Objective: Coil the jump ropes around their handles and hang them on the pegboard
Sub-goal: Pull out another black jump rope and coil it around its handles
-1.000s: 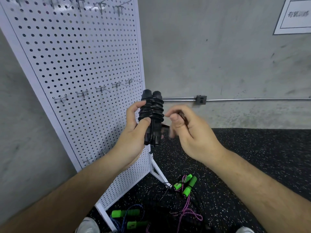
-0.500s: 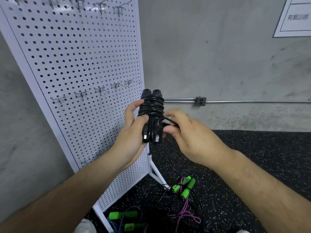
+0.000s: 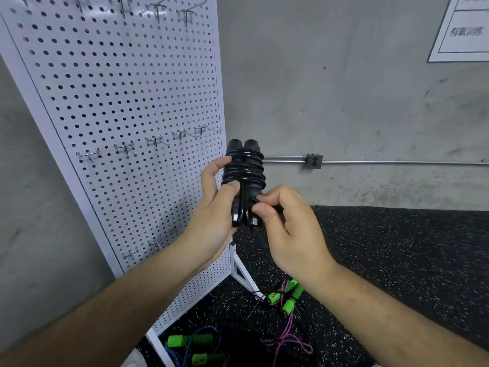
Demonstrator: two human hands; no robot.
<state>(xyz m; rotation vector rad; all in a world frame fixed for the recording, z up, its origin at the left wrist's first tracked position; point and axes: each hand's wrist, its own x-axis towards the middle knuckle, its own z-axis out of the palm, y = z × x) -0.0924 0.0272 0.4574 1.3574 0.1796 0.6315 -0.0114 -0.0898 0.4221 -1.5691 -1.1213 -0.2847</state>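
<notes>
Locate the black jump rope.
Head view, centre: the left hand grips the coiled black jump rope, the right hand pinches its lower end, just right of the pegboard.

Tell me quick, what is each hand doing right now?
Left hand: closed, gripping the coiled black jump rope.
Right hand: closed, pinching a strand of that rope low on the bundle.

The coiled jump rope (image 3: 244, 178) is held at centre, gripped by the left hand (image 3: 214, 207) at its 8 o'clock and pinched by the right hand (image 3: 288, 229) at its 4 o'clock. The pegboard (image 3: 119, 102) is stood at 10 o'clock. Loose ropes (image 3: 291, 300) are laid on the floor (image 3: 397, 247) at 6 o'clock.
</notes>
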